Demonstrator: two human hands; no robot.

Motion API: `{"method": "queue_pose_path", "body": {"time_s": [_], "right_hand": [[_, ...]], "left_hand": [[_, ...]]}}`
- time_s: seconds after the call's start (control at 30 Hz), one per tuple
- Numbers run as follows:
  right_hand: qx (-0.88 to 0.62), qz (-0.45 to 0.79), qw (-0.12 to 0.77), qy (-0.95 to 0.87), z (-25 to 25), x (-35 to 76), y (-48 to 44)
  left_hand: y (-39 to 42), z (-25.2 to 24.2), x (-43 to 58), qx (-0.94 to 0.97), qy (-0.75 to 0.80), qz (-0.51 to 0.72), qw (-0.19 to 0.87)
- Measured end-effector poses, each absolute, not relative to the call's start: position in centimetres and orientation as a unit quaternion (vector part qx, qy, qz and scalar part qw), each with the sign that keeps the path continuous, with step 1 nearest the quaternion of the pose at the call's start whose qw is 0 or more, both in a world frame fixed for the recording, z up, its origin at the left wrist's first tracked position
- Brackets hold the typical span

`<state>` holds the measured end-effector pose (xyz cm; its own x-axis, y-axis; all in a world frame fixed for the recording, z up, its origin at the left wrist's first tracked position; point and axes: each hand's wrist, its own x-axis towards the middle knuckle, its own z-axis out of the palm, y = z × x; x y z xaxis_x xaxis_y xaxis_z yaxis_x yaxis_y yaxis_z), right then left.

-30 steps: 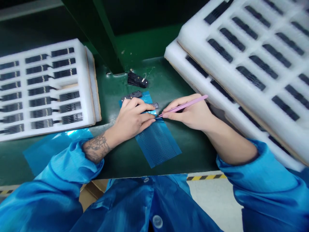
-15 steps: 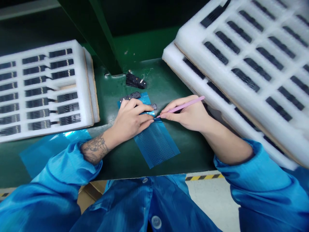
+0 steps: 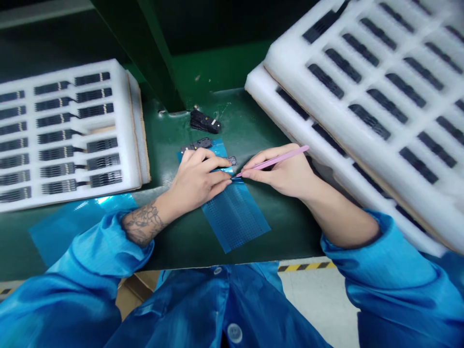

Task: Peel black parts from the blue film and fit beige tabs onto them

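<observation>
My right hand (image 3: 286, 171) pinches a pair of pink tweezers (image 3: 281, 158), their tip down on a blue film sheet (image 3: 237, 220) printed with rows of small dark marks. From the other side, my left hand (image 3: 197, 178) lies over that sheet, its fingers stretched out and slightly apart. Its fingertips come close to the tweezer tip. A small black part (image 3: 231, 160) shows just past the left index finger. Another flat black part (image 3: 199, 143) lies at the sheet's far end, partly hidden by the left hand. What the tip touches is too small to make out.
A stack of black parts (image 3: 205, 121) sits farther back on the green bench (image 3: 166, 145). White foam trays (image 3: 125, 125) of black pieces stand at left, and tilted foam trays (image 3: 290, 53) at right. Another blue film (image 3: 72, 224) lies near the left sleeve. A green post (image 3: 145, 53) rises behind.
Both hands and the tweezers keep almost the same place on the film. The whole view has shifted very slightly.
</observation>
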<state>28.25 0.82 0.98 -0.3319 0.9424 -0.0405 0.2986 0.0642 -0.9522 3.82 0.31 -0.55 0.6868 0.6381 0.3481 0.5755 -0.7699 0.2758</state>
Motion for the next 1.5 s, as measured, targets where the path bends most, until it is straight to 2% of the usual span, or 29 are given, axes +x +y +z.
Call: {"method": "queue_pose_path", "body": {"time_s": [0.7, 1.0, 1.27, 1.5], "right_hand": [[-0.48, 0.484, 0.33, -0.654, 0.93, 28.35, 0.84], [-0.472, 0.497, 0.352, -0.637, 0.91, 28.33, 0.74], [-0.469, 0.503, 0.345, -0.638, 0.88, 28.15, 0.55], [-0.469, 0.505, 0.346, -0.636, 0.8, 28.29, 0.55]], "left_hand": [[0.27, -0.41, 3.91, 0.915, 0.328, 0.223, 0.071], [0.11, -0.16, 3.88, 0.902, 0.343, 0.231, 0.126], [0.22, -0.33, 3.92, 0.904, 0.329, 0.251, 0.107], [0.25, -0.16, 3.93, 0.894, 0.35, 0.245, 0.137]]}}
